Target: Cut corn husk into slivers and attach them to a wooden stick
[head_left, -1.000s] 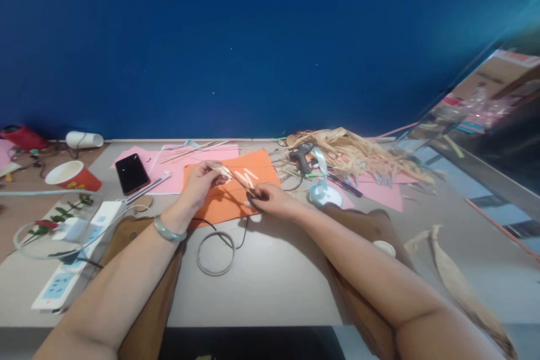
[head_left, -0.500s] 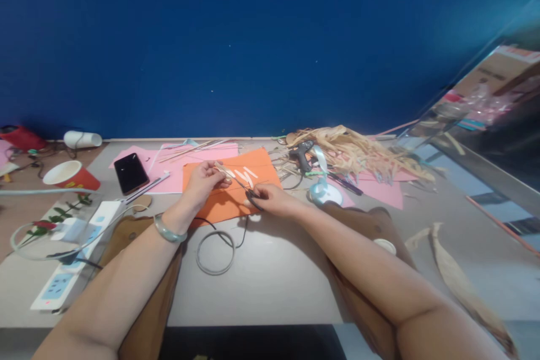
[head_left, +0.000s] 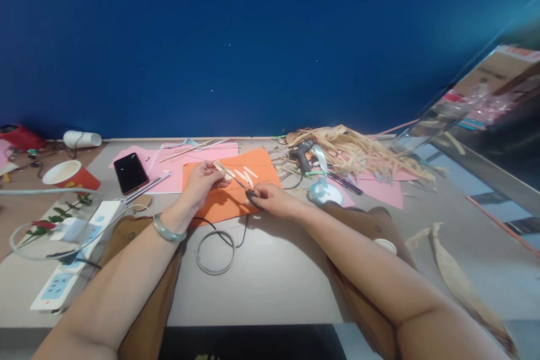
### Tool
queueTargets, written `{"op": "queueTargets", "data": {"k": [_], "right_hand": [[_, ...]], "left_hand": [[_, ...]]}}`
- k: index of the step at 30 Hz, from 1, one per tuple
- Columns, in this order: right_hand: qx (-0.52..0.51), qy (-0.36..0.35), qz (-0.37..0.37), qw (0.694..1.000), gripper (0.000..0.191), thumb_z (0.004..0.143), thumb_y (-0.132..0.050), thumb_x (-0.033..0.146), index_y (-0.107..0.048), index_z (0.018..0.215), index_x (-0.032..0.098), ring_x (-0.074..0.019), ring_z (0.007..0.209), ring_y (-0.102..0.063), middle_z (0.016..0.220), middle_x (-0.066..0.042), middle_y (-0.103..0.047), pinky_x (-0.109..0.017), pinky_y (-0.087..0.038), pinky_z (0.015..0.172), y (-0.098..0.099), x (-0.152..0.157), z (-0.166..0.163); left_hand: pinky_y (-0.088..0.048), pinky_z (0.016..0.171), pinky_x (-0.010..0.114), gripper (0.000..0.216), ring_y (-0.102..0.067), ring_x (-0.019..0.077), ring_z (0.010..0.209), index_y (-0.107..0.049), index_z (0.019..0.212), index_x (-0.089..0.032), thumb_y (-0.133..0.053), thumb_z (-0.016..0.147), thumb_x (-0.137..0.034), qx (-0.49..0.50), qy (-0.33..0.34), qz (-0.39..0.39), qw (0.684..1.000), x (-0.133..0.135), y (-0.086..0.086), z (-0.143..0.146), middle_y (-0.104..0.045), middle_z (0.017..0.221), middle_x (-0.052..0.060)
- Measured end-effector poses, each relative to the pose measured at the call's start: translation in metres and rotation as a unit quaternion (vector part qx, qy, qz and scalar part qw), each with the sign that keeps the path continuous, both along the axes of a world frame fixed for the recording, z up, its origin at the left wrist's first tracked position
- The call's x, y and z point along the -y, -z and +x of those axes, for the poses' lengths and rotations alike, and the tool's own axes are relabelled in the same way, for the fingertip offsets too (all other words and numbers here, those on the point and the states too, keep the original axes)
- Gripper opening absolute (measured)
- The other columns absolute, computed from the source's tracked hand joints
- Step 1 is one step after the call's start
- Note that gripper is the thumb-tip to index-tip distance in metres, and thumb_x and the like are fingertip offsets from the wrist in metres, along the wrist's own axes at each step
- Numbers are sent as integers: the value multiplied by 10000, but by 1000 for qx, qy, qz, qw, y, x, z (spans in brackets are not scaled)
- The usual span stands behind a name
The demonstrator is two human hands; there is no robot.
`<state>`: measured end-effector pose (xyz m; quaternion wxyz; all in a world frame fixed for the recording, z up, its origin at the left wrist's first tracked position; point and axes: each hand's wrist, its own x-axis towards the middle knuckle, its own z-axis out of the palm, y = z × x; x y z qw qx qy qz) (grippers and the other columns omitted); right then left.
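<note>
Grey surface [head_left: 274, 292] is running toward its near edge at six o'clock from an orange sheet [head_left: 219, 205], while a blue wall [head_left: 270, 56] is bounding the far side at twelve. A red cup [head_left: 78, 178] and phone [head_left: 131, 173] are sitting at nine. The left hand [head_left: 201, 181], nearly closed, is pinching a pale strip [head_left: 223, 170] over the sheet. A cable loop [head_left: 215, 273] is obstructing six-thirty. The right hand [head_left: 274, 200] is gripping scissors [head_left: 250, 193], blades pointing to ten. A glue gun [head_left: 302, 157] is crowding two, a ribbon roll [head_left: 324, 194] three.
</note>
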<state>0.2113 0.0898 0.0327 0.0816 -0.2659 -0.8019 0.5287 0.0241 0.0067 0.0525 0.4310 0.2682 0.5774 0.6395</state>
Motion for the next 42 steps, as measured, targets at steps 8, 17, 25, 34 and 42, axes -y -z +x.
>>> {"op": "queueTargets", "data": {"k": [8, 17, 25, 34, 42], "right_hand": [[-16, 13, -24, 1000, 442, 726, -557, 562, -358, 611, 185, -70, 520, -321, 557, 59, -357, -213, -249, 497, 4, 0, -1], [-14, 17, 3, 1000, 396, 728, -566, 492, -355, 594, 185, -71, 527, -324, 553, 57, -372, -214, -260, 503, 4, 0, -3], [-10, 16, 1, 1000, 383, 755, -537, 479, -345, 593, 190, -73, 522, -340, 557, 52, -375, -210, -258, 504, -3, 4, -2], [-14, 26, -6, 1000, 373, 743, -555, 468, -357, 596, 188, -71, 515, -344, 553, 56, -371, -210, -255, 502, -4, 6, -3], [-31, 25, -21, 999, 346, 742, -556, 448, -384, 604, 181, -70, 516, -350, 543, 58, -390, -209, -272, 509, -1, 4, -2]], "left_hand": [[-514, 568, 208, 216, -639, 113, 552, -485, 709, -154, -686, 640, -195, 44, 11, -15, 999, 0, -2, 1, -624, 584, -2], [-519, 563, 215, 248, -654, 134, 562, -498, 690, -140, -690, 680, -296, 50, 38, -18, 998, 0, -1, 0, -617, 580, 14], [-519, 580, 214, 264, -645, 118, 554, -489, 677, -144, -711, 652, -285, 37, 53, -11, 998, 1, 1, 2, -613, 589, 3], [-508, 552, 210, 202, -619, 105, 516, -505, 687, -140, -682, 638, -223, 9, 61, -30, 998, 3, -3, 5, -623, 582, 9], [-496, 529, 199, 219, -609, 99, 501, -494, 673, -145, -684, 655, -252, 1, 61, -38, 997, 2, -1, 3, -618, 557, 7]]}}
